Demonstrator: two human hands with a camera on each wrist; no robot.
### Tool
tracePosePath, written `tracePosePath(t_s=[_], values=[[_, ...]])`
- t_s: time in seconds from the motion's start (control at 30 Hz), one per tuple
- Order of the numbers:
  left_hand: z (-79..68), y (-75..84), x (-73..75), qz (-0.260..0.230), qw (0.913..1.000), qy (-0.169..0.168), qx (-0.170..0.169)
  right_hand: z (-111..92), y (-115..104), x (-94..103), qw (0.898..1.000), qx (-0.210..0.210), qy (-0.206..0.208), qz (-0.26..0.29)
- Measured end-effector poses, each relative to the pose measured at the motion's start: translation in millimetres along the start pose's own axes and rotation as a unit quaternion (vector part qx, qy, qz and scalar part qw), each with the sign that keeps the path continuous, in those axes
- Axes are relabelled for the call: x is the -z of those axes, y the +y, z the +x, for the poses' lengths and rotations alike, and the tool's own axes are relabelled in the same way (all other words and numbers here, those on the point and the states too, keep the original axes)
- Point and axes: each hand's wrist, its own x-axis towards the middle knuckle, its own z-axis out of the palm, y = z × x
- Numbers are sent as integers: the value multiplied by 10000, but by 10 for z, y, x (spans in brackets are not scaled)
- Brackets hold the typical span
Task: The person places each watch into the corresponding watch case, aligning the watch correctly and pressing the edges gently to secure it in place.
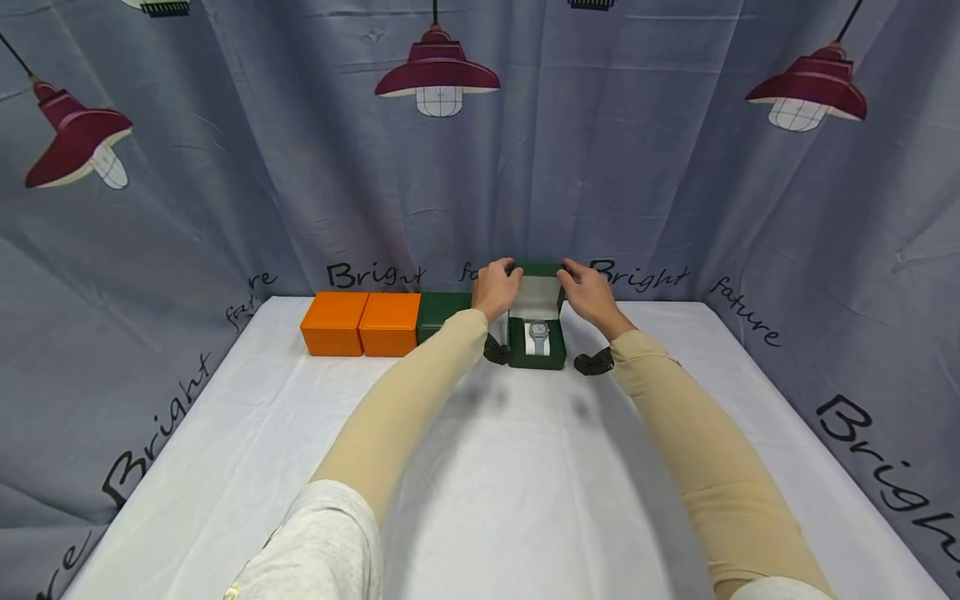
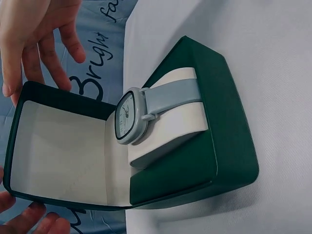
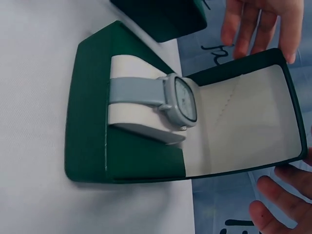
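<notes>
An opened green watch box (image 1: pixel 537 362) stands on the white table, its lid (image 2: pixel 58 151) tilted up at the back and lined in pale material. On a white cushion (image 3: pixel 141 114) inside sits a light grey-blue wristwatch (image 1: pixel 538 332), its strap round the cushion. My left hand (image 1: pixel 497 289) touches the lid's left upper corner, fingers fairly straight in the right wrist view. At the right upper corner, my right hand (image 1: pixel 591 293) touches the lid with its fingers loosely extended. Neither hand curls round the lid.
To the left, a second green box (image 1: pixel 441 312) and two orange boxes (image 1: pixel 335 325) stand in a row along the table's back edge. Behind the table (image 1: pixel 517 492) hangs a grey-blue curtain (image 1: pixel 600 167) printed with lamps and lettering. A dark wrist camera shows beside each forearm.
</notes>
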Motion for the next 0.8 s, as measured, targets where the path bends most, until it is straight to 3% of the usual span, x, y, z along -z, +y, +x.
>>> tracePosePath(t_s=[0.27,0.53,0.8], values=[[4,-2,8,-193,9998,-47,68,7,-26,4,9982,-365,58,476],[17,15,44,-315,9993,-129,168,22,-46,45,9954,-660,-165,669],[19,-21,52,-477,9988,-113,64,-4,-69,89,9937,-713,-317,809]])
